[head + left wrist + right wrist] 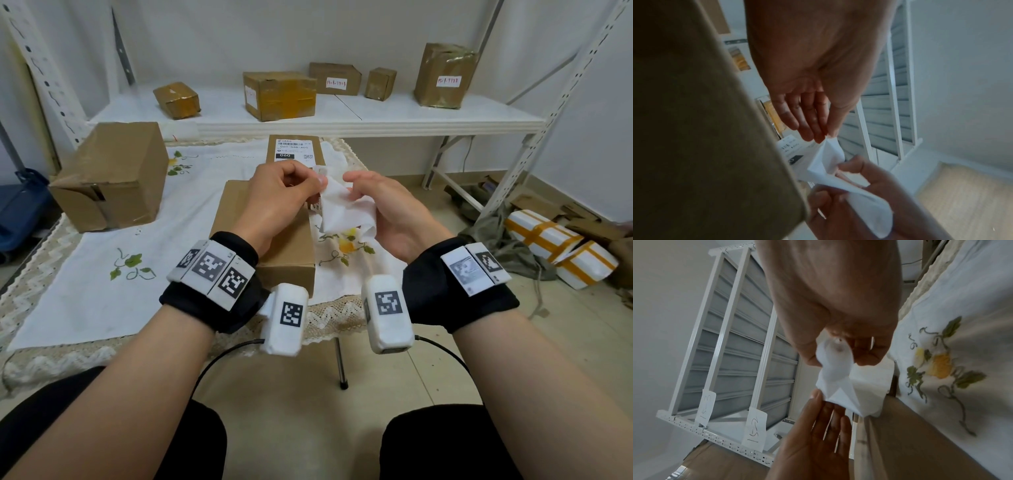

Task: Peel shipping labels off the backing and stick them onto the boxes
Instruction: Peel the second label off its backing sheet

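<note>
Head view has both your hands up over the worktop [85, 301]: left hand [274, 202] pinches a corner of the crumpled white sheet [342, 212] between thumb and fingertips, right hand [390, 212] curls round its other side. It's in the air above the plain box [274, 253] right below. A labelled box [295, 150] sits behind, a bigger box [113, 174] off left.

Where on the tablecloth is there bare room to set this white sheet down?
Free: the tablecloth near you, left of the unlabelled box, and the strip between it and the big box. Crowded: the middle, where the labelled box stands right behind.
</note>
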Available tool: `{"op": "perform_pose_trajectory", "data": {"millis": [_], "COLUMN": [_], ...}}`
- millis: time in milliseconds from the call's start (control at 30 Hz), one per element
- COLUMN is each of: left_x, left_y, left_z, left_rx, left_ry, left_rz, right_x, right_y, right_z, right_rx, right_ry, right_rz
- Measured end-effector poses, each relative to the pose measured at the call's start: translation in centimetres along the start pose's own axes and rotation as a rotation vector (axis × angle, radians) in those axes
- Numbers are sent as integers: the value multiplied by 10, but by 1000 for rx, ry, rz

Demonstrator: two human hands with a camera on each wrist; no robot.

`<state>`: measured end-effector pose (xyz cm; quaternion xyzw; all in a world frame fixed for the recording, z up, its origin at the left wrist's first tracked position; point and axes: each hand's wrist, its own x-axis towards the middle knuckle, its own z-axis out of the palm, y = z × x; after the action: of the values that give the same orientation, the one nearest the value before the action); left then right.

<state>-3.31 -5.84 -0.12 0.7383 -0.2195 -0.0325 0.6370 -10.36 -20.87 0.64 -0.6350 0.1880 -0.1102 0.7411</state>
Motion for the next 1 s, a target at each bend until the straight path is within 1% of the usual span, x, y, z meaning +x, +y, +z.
{"op": "perform_pose_trajectory", "data": {"millis": [133,200,300,500,700,833,1000], "left_x": [-1,-2,-3,-2,-2,-2,-1], "left_y": [-1,0,1,-2,1,4,3], "left_z": [1,1,2,2,0,-1,-1], "left_rx": [64,77,107,114,0,-118,-217], "left_ry": [7,7,10,8,-8,-10,-3], "left_rz": [25,38,56,78,15,-46,-87], "right_x": [-2,-1,1,5,5,5,7], "right_y": [1,0,3,9,9,7,7], "right_z": [-1,-3,-4,-4,-3,-3,-3], "right_rx": [-83,-155,-214,-132,-104,-70,-57], "right_ry": [-54,-34,-68,-109,-85,-65,-47], "right_rz": [52,20,-18,-62,-126,-126,-131]}}
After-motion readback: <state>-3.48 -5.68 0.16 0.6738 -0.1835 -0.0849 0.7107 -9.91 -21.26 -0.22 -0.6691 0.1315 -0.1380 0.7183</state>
